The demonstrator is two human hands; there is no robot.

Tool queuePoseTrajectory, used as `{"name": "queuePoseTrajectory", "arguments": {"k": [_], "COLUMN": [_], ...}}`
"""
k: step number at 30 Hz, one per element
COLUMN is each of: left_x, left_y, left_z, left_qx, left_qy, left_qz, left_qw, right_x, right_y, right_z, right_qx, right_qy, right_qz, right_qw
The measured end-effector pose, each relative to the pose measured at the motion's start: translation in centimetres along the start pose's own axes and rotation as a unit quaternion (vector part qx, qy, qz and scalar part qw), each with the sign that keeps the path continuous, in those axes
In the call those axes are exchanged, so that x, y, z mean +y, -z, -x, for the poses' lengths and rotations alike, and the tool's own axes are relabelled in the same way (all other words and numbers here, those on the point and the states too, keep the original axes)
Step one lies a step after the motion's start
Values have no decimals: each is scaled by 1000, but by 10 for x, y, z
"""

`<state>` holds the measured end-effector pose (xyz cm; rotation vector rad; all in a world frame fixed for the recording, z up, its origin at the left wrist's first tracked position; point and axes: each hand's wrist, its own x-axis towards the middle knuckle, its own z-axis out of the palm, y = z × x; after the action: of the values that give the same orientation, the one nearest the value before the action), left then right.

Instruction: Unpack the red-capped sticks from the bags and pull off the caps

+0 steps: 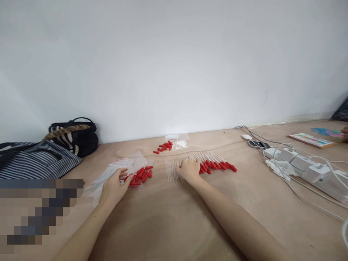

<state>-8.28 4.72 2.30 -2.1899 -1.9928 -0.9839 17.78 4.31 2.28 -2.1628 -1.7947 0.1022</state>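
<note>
My left hand (114, 185) rests on the table with fingers curled at a loose pile of red rubber caps (141, 174), beside a clear plastic bag (114, 170); one red cap appears pinched at its fingertips. My right hand (189, 169) lies palm down, fingers bent, on a row of clear glass tubes (171, 171). To its right lies a row of tubes fitted with red caps (217, 165). Farther back sits a second small pile of red caps (164, 146) by another clear bag (178, 139).
A striped bag (35, 159) and a black bag (77, 136) stand at the left by the wall. Power strips with white adapters and cables (307, 165), a phone (258, 144) and a colourful book (311, 140) lie at the right. The tabletop (168, 217) is pale brown.
</note>
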Motion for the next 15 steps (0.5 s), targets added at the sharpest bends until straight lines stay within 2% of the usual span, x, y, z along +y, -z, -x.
{"name": "queuePoseTrajectory", "arguments": {"k": [3,5,7,10,12,15], "left_x": [6,16,30,51,62,73], "left_y": [-2,-5,-11,-25,-34,-46], "left_z": [2,8,19,36,42,42], "left_qx": [58,72,36,-54,-110,-176], "left_qy": [-59,-117,-170,-220,-219,-182], "left_qz": [-23,-12,31,83,88,73], "left_qw": [996,990,984,971,966,965], "right_x": [-4,-5,-6,-3,5,28], "right_y": [-1,-2,-2,0,4,14], "right_z": [-2,-3,-3,-3,-3,-1], "right_qx": [-2,-3,-5,-7,5,56], "right_qy": [2,5,9,17,30,48], "right_qz": [4,10,16,23,26,12], "right_qw": [1000,1000,1000,1000,999,997]}}
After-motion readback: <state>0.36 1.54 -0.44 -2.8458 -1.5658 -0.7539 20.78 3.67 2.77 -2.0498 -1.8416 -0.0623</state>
